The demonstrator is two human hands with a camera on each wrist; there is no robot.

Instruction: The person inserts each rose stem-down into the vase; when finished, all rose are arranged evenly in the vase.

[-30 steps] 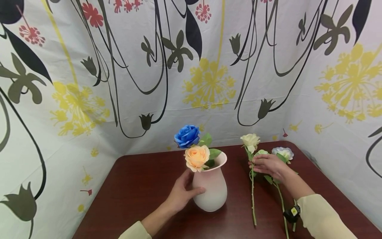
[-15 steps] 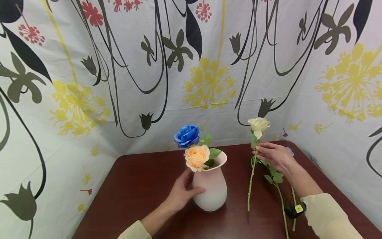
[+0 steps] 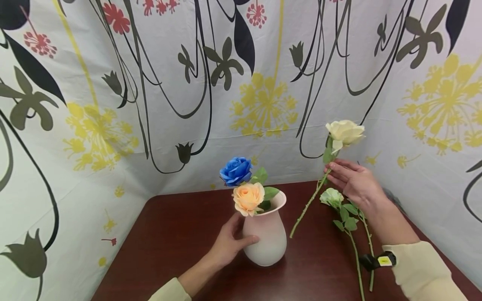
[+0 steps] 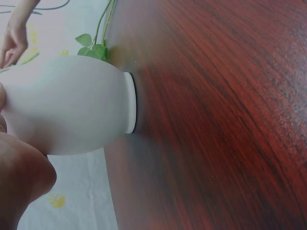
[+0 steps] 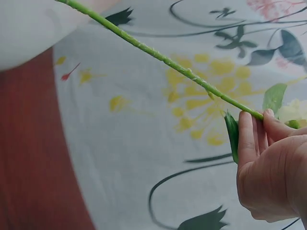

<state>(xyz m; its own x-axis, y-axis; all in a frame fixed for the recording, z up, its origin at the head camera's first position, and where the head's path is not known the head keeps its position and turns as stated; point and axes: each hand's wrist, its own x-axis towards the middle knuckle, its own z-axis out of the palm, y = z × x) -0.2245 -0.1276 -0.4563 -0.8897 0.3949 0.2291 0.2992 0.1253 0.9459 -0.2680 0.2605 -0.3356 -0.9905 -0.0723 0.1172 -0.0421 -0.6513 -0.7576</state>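
The right hand (image 3: 355, 182) pinches the cream rose (image 3: 344, 133) by its stem, in the air towards the far right corner of the worktop (image 3: 180, 234); the right wrist view shows thumb and fingers on this stem. The left hand (image 3: 231, 241) keeps its grip around the pale vase (image 3: 269, 240), between the side edges, whose foot (image 4: 130, 103) appears only in the left wrist view.
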